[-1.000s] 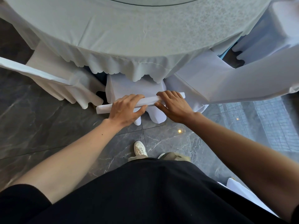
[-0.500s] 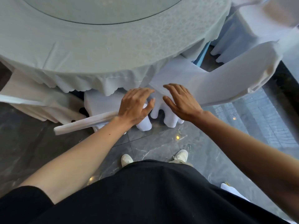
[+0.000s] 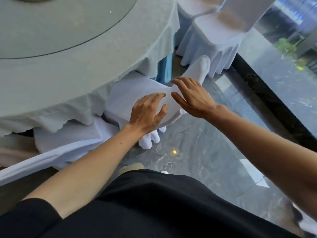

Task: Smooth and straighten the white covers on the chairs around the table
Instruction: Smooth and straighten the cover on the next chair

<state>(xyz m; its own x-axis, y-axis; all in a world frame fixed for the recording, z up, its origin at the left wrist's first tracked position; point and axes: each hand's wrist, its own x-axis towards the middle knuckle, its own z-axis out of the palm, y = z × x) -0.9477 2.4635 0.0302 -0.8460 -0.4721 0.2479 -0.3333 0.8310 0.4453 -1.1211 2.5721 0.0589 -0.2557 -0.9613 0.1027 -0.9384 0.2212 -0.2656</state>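
**Both hands flat on a white chair cover at the table's edge**

White chair cover [image 3: 137,91] stretched over a chair tucked partly under the round table [image 3: 68,69], near frame centre. Left hand [image 3: 147,112] pressed palm-down on the cover's near edge, fingers spread and slightly curled, gripping nothing. Right hand [image 3: 192,95] just beside it, open and flat on the same cover, fingers splayed, thumb nearly touching the left fingertips. Covered chair legs [image 3: 149,139] visible below the left wrist.

Pale scalloped tablecloth [image 3: 96,107] overhanging the cover's far side. Second covered chair [image 3: 65,141] to the left, a third [image 3: 211,42] beyond to the upper right. Dark polished marble floor [image 3: 197,152] open on the near right, bounded by a black strip [image 3: 267,97] along a glass wall.

Upper right chair blurred. Table's far part cut off by the frame. Black garment [image 3: 154,206] hiding most of the feet.
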